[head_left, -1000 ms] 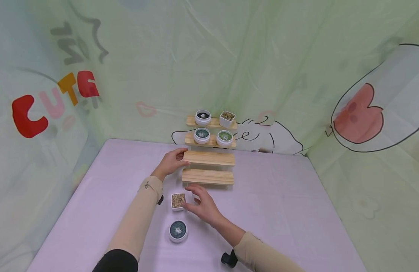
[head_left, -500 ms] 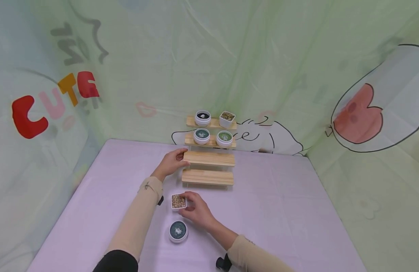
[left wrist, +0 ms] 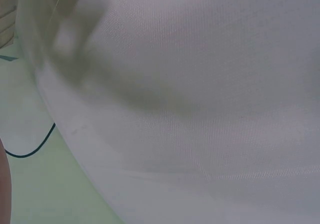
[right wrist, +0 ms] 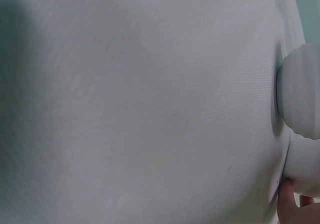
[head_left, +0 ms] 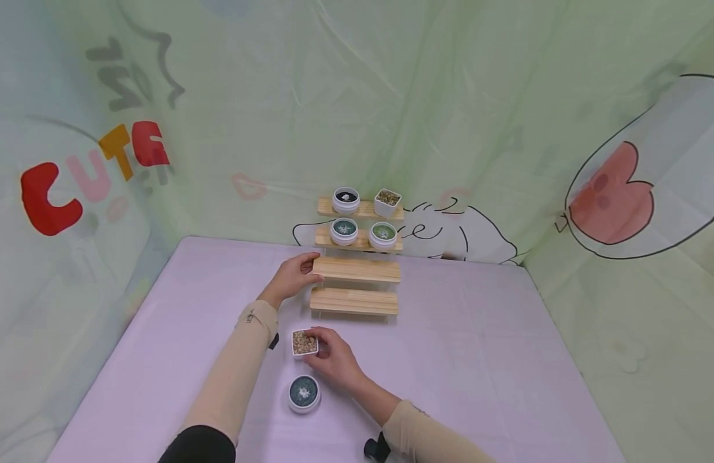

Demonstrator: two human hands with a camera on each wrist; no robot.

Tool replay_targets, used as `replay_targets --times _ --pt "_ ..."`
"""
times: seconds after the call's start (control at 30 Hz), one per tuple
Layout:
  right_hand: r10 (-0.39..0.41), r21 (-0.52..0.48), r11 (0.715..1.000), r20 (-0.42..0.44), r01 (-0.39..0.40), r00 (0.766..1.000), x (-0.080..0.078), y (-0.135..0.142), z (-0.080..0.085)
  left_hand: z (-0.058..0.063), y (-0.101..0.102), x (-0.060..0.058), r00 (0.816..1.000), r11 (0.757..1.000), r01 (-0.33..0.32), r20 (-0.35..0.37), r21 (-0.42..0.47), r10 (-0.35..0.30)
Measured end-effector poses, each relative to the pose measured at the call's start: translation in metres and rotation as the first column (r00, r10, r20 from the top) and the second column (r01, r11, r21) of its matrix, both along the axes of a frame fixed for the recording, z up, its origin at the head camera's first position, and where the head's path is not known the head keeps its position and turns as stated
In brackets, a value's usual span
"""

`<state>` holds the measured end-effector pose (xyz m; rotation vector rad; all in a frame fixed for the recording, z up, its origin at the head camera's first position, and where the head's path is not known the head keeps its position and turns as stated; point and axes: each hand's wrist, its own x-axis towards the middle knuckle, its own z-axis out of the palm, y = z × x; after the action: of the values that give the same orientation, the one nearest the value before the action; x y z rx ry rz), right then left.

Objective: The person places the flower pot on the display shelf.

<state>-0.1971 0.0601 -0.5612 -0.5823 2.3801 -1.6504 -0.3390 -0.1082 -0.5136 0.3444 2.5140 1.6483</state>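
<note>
My left hand (head_left: 290,276) grips the left end of a stepped wooden display stand (head_left: 357,270) by its second tier from the front, thumb at the front edge and fingers behind. My right hand (head_left: 339,363) pinches the right side of a small square white pot (head_left: 303,343) filled with beige gravel, which stands on the table. Fingertips and the pot's white wall (right wrist: 302,166) show at the right edge of the right wrist view. Nearer me sits a round white pot (head_left: 303,393) with a dark teal top and pale centre. The left wrist view shows mostly cloth.
On the stand's upper two tiers stand a black-filled round pot (head_left: 346,200), a square gravel pot (head_left: 387,202), a teal round pot (head_left: 343,231) and a green one (head_left: 383,236). A lilac cloth (head_left: 478,360) covers the table; printed curtains (head_left: 478,128) enclose it.
My right hand has moved slightly left and toward me from beside the square pot, and its fingers have closed on it. The left hand keeps its place on the stand.
</note>
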Motion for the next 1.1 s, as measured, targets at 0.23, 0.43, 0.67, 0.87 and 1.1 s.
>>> replay_targets --times 0.23,0.43,0.67,0.87,1.1 --pt "-0.027 -0.006 1.0 -0.047 0.027 0.999 -0.001 0.001 -0.003 0.0 0.001 0.0 1.0 1.0 -0.002 0.0 -0.006 0.002" --pt "-0.068 -0.011 0.998 -0.119 0.067 0.991 -0.004 0.007 -0.001 0.001 0.0 0.0 1.0 1.0 -0.001 -0.004 -0.019 0.0" --pt "-0.076 0.054 0.995 -0.2 0.089 0.977 -0.009 0.016 0.01 0.004 0.001 0.002 1.0 1.0 -0.005 -0.008 -0.029 0.005" --pt "-0.122 0.016 0.992 -0.101 0.124 0.987 -0.016 0.025 0.024 0.003 0.001 0.0 1.0 0.999 -0.007 0.003 -0.041 0.007" --pt "-0.172 0.028 0.984 -0.052 0.173 0.984 -0.027 0.034 0.039 0.001 0.0 -0.002 1.0 0.999 0.005 0.005 -0.047 -0.005"
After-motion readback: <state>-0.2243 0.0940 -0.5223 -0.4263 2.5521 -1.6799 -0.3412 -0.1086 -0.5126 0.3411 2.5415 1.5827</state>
